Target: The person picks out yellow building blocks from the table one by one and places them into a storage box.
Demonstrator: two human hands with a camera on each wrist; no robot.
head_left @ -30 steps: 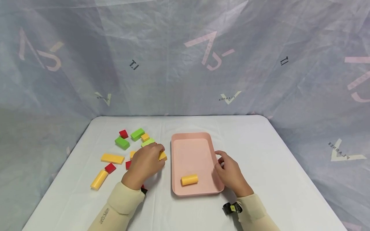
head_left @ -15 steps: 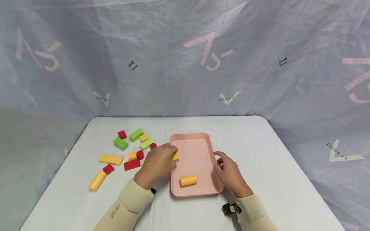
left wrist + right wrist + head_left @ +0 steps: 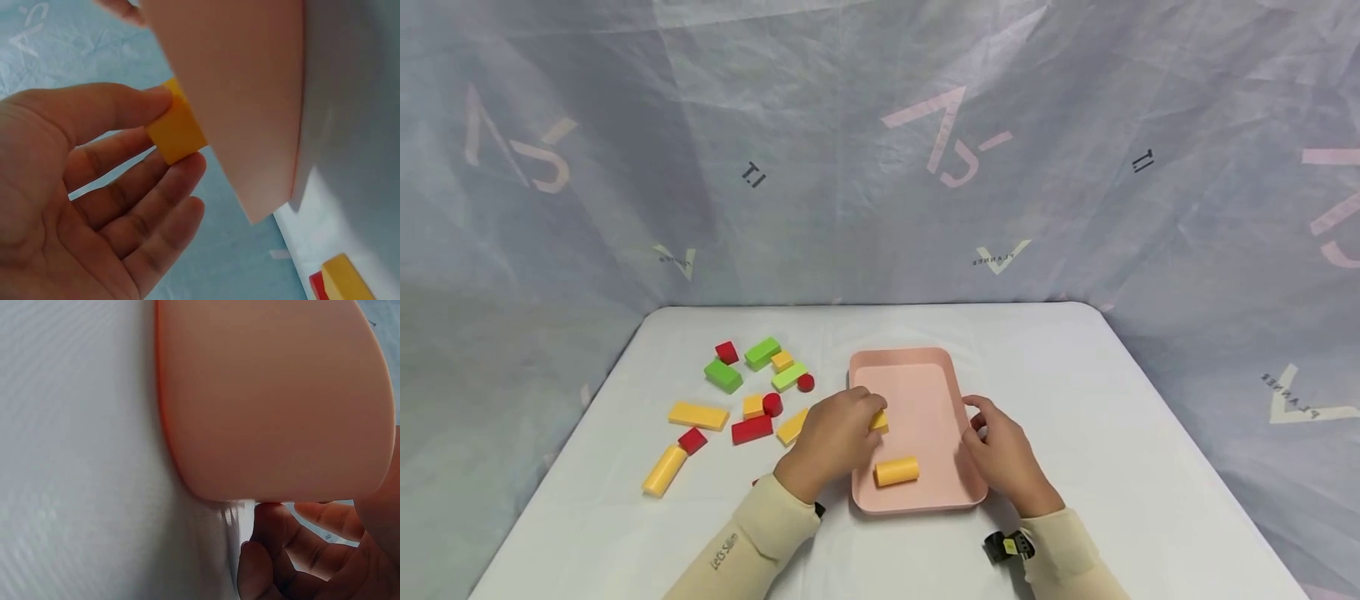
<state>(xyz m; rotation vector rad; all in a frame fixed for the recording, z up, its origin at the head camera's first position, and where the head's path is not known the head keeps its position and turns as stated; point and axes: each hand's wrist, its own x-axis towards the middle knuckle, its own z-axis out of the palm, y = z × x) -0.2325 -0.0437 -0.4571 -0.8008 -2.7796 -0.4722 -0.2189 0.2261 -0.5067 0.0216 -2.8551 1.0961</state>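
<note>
My left hand (image 3: 838, 433) pinches a small yellow block (image 3: 178, 128) between thumb and fingers, over the left rim of a pink tray (image 3: 917, 396). In the left wrist view the other fingers spread below the block, and the tray's outer wall hides part of it. A yellow cylinder block (image 3: 897, 472) lies on its side in the tray's near half. At the tray's right side, my right hand (image 3: 1006, 454) holds the wall, thumb over the rim; its fingers (image 3: 290, 540) are curled beside the outer corner in the right wrist view.
Loose blocks lie on the white table left of the tray, among them a green block (image 3: 723, 376), a red block (image 3: 752, 429), a flat yellow block (image 3: 698, 416) and another yellow cylinder (image 3: 665, 471). A grey printed cloth (image 3: 850, 208) hangs behind the table.
My left hand has carried the yellow block rightward from the table among the loose blocks to over the tray's left side. The right hand has stayed at the tray's right rim.
</note>
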